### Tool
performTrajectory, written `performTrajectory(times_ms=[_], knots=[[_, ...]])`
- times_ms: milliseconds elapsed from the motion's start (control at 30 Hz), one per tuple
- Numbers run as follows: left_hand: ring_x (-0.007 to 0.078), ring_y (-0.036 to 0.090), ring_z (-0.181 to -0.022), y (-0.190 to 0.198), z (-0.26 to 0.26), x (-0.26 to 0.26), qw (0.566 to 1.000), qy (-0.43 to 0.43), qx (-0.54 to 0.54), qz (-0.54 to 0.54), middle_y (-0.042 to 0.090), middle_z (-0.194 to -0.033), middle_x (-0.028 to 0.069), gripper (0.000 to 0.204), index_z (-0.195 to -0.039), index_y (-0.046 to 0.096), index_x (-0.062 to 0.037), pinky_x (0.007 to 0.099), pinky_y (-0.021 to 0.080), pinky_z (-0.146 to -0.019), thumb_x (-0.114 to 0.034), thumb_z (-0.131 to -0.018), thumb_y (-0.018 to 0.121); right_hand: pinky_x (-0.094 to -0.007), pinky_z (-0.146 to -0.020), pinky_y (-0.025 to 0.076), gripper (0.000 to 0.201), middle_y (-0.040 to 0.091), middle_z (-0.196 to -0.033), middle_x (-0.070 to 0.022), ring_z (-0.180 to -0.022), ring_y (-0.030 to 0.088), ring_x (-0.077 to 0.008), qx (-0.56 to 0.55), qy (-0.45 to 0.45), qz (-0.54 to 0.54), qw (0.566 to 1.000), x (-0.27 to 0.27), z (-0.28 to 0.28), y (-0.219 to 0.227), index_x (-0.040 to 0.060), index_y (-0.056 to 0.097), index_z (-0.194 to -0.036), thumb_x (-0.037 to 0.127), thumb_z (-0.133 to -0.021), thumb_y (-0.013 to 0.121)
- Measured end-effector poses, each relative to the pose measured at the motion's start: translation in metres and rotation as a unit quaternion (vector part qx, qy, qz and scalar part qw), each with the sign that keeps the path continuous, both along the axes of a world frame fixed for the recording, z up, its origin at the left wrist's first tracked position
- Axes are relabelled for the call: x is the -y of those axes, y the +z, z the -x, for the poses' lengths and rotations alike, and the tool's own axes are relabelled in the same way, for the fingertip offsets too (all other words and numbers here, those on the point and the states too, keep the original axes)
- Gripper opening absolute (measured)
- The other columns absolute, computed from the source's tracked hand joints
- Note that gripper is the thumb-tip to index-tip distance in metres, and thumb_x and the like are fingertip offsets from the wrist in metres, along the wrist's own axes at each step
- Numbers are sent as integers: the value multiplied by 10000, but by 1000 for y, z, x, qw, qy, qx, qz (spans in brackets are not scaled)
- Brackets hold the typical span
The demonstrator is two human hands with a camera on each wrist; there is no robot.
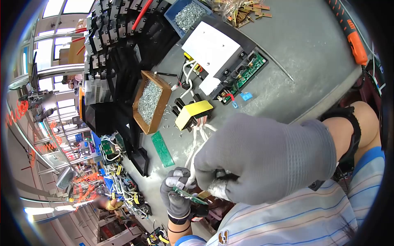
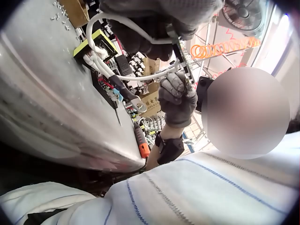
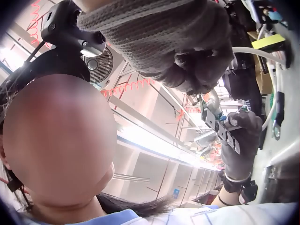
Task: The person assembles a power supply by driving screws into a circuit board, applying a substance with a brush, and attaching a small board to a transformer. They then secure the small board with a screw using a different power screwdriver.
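Note:
In the head view my gloved left hand (image 1: 176, 197) holds a narrow green circuit board (image 1: 191, 196) by its side. Close to it, my gloved right hand (image 1: 262, 160) has its fingers curled, pinching the board's end; the contact is partly hidden. Metal tabs line the board (image 3: 222, 131) in the right wrist view. White cables (image 1: 192, 153) run from a yellow-taped transformer (image 1: 193, 114) to the hands. One dark-sleeved cable ends in a ring terminal (image 2: 138, 104), hanging free in the left wrist view.
A white-topped unit (image 1: 213, 47) with an exposed green board lies beyond the transformer. Screws fill a wooden box (image 1: 167, 92) and a blue bin (image 1: 167, 15). A green strip (image 1: 162, 149) lies near my left hand; an orange-black screwdriver (image 1: 356, 47) is at the far right.

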State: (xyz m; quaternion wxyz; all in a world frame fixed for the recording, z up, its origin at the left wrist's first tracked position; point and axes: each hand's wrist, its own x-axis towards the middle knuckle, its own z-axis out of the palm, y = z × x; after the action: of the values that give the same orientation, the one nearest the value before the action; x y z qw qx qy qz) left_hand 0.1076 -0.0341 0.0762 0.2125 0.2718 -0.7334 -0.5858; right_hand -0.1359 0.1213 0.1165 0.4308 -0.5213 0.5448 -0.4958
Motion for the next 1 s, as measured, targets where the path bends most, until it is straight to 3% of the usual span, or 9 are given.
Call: performTrajectory(times_ms=[100,233,433,600,667,733,833,900,1000], knots=[[247,541,-850,3,1,6,998,-57,8,20,586,-850,136,566,-821,563,-7,341,452,-720,-573,-828,560,-313,-646,505,84,652,-730,-112,-687,649,-248,90,56,-22,994,-4,17,22,22,645,-826,50,-756,606],[242,556,-863,16,7,-1,996,-54,62,37,572,-888,133,579,-882,562,-5,339,465,-719,-581,-821,563,-314,-651,508,83,649,-718,-118,-692,651,-249,39,138,-51,988,1,21,20,19,645,-820,42,-756,596],[183,596,-842,35,27,-12,996,-48,75,8,481,-1061,122,583,-954,527,1,283,573,-641,-568,-829,551,-316,-650,510,90,655,-714,-110,-688,653,-238,-35,0,-49,998,-5,7,10,15,653,-809,43,-738,605],[188,581,-817,38,27,-4,987,-132,97,7,512,-962,118,568,-957,520,18,381,522,-808,-544,-874,497,-300,-618,505,131,663,-725,-101,-677,655,-219,-72,-118,69,988,-16,-2,7,36,673,-839,35,-712,641],[175,561,-793,41,37,-21,985,-94,88,111,530,-941,112,575,-952,520,28,309,483,-739,-540,-901,448,-293,-604,499,137,661,-727,-104,-666,652,-212,-60,-112,41,991,-20,0,5,42,678,-844,31,-711,646],[171,560,-798,39,32,-19,987,-84,96,101,532,-950,110,564,-952,524,23,296,477,-719,-534,-902,452,-287,-590,492,144,660,-728,-106,-656,649,-204,-50,-102,11,994,-22,0,1,47,683,-850,27,-710,652],[168,570,-793,42,32,-14,988,-89,110,69,532,-965,108,568,-974,522,16,282,485,-688,-543,-898,456,-263,-574,476,129,652,-704,-90,-623,631,-157,-6,-130,133,983,-21,1,-7,44,684,-850,37,-724,656],[162,589,-781,48,41,-20,990,-68,117,42,548,-918,91,604,-999,510,15,278,495,-674,-575,-885,450,-232,-583,466,111,649,-707,-64,-627,601,-97,39,-107,2,993,-22,4,2,34,685,-848,48,-745,645],[144,603,-741,52,44,-20,989,-28,144,29,591,-828,64,681,-1061,506,23,275,505,-654,-625,-862,439,-222,-591,458,110,641,-725,-38,-637,571,-68,100,-142,31,984,-17,3,1,16,675,-852,50,-761,626]])
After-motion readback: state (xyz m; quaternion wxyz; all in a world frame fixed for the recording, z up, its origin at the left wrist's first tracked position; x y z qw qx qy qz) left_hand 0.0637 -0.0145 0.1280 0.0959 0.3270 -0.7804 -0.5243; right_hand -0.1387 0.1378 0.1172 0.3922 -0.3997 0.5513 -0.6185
